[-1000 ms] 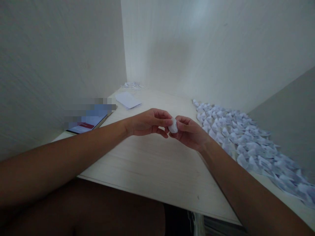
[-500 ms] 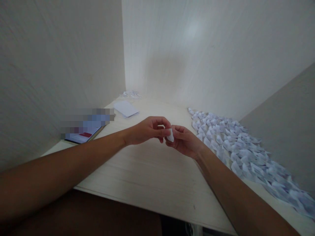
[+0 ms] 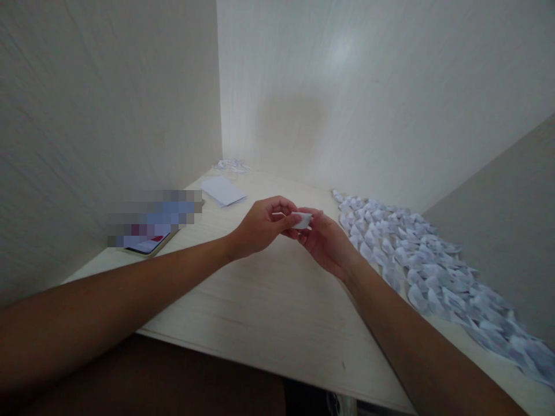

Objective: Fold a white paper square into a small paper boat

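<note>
A small folded white paper piece [image 3: 302, 220] is held between both hands above the middle of the pale table [image 3: 260, 300]. My left hand [image 3: 264, 225] pinches its left end between thumb and fingers. My right hand [image 3: 323, 237] has its fingertips closed on the right end, coming from the other side. Some fingers of both hands are hidden behind the paper and each other.
Many folded white papers [image 3: 403, 248] lie in a long heap along the right side. A stack of white sheets [image 3: 223, 191] and thin paper scraps [image 3: 232, 166] lie at the back left. A phone [image 3: 151, 231], partly pixelated, rests by the left wall.
Both hands have risen slightly, and the paper has turned from upright to lying more sideways between the fingers. My right hand's fingers have shifted on it.
</note>
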{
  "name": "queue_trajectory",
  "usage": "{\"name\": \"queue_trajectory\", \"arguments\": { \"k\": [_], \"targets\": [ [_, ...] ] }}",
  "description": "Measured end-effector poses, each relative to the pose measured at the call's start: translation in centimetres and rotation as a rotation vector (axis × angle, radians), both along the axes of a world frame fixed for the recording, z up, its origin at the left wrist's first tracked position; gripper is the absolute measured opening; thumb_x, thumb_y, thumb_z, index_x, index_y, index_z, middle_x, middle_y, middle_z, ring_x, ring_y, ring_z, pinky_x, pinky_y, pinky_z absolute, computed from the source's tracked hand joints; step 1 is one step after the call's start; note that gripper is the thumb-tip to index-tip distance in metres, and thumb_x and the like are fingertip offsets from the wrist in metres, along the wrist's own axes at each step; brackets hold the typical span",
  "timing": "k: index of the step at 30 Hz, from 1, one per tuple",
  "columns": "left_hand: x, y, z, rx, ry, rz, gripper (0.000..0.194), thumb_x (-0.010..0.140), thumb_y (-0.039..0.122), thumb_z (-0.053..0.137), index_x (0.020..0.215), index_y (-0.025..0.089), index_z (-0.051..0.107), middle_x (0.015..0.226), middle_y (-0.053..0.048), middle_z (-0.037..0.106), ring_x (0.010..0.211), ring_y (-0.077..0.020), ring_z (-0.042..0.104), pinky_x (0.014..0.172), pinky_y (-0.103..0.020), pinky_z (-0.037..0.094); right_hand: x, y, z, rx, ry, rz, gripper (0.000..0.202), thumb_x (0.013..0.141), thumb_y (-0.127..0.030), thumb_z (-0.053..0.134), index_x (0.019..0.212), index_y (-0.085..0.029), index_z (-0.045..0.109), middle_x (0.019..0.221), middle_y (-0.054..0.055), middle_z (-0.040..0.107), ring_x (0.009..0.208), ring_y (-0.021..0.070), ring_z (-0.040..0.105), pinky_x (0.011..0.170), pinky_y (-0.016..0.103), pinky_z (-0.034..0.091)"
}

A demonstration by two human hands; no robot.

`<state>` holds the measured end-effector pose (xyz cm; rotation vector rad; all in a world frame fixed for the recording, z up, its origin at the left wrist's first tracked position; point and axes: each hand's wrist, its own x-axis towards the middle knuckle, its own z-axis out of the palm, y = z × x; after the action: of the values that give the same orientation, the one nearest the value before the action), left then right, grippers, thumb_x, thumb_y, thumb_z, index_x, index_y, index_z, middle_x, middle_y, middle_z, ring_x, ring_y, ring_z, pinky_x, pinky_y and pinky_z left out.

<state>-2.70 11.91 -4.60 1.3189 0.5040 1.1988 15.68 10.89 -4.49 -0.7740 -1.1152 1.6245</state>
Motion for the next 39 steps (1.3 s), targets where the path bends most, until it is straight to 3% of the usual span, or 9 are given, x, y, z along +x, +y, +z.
{"name": "queue_trajectory", "arguments": {
  "k": [4,9,13,20,28,34,39],
  "targets": [
    [0.1,0.1,-0.7,-0.059,-0.003,0.047,0.051,0.075,0.048,0.096,0.094,0.013,0.066,0.085,-0.002,0.075,0.074,-0.0162,0.078,0.077,-0.035,0.07,-0.4,0.0,-0.4,0.206,-0.238,-0.121,0.035,0.072,-0.047,0.097,0.095,-0.025,0.084,0.096,0.003,0.081,0.086,0.0178,0.069,0.081,0.034,0.053],
    [-0.3,0.6,-1.1,-0.03,0.107,0.114,0.036,0.083,0.036,0.09,0.104,0.011,0.074,0.086,-0.005,0.077,0.079,-0.0154,0.077,0.08,-0.034,0.07,-0.2,0.4,-0.5,0.341,-0.419,-0.221,0.029,0.08,-0.048,0.089,0.094,-0.023,0.085,0.085,0.003,0.08,0.074,0.0153,0.065,0.072,0.032,0.051],
    [-0.5,0.9,-1.0,0.112,0.262,0.242,0.026,0.086,0.034,0.084,0.096,0.011,0.078,0.094,-0.009,0.078,0.077,-0.0153,0.075,0.07,-0.029,0.068,0.1,0.6,-0.6,0.343,-0.434,-0.198,0.036,0.077,-0.052,0.09,0.095,-0.022,0.08,0.081,0.003,0.08,0.074,0.0162,0.068,0.069,0.031,0.051],
    [-1.0,1.0,-0.2,0.218,0.435,0.279,0.024,0.088,0.035,0.077,0.096,0.012,0.08,0.086,-0.008,0.08,0.067,-0.0131,0.069,0.061,-0.025,0.061,0.1,0.6,-0.9,0.37,-0.487,-0.082,0.047,0.079,-0.06,0.088,0.097,-0.022,0.065,0.076,0.002,0.077,0.067,0.0159,0.069,0.065,0.031,0.052],
    [-0.9,0.9,0.0,0.162,0.415,0.265,0.015,0.086,0.027,0.077,0.087,0.012,0.076,0.08,-0.006,0.077,0.066,-0.012,0.067,0.059,-0.023,0.057,-0.1,0.4,-0.9,0.34,-0.482,-0.118,0.049,0.075,-0.061,0.089,0.093,-0.022,0.067,0.075,0.002,0.078,0.067,0.0158,0.069,0.061,0.029,0.048],
    [-1.4,1.4,-0.2,-0.034,0.317,0.153,0.02,0.079,0.023,0.085,0.095,0.013,0.079,0.085,-0.008,0.08,0.074,-0.0152,0.073,0.064,-0.026,0.06,0.1,0.5,-0.8,0.269,-0.482,-0.153,0.039,0.075,-0.054,0.09,0.087,-0.02,0.073,0.071,0.003,0.076,0.065,0.0157,0.068,0.061,0.029,0.046],
    [-1.6,1.5,-0.1,-0.118,0.266,0.146,0.024,0.071,0.021,0.093,0.088,0.013,0.079,0.079,-0.006,0.079,0.071,-0.0144,0.072,0.063,-0.026,0.059,0.0,0.4,-0.6,0.231,-0.474,-0.139,0.034,0.077,-0.05,0.088,0.086,-0.02,0.076,0.07,0.003,0.077,0.064,0.0143,0.066,0.063,0.03,0.046]
  ]
}}
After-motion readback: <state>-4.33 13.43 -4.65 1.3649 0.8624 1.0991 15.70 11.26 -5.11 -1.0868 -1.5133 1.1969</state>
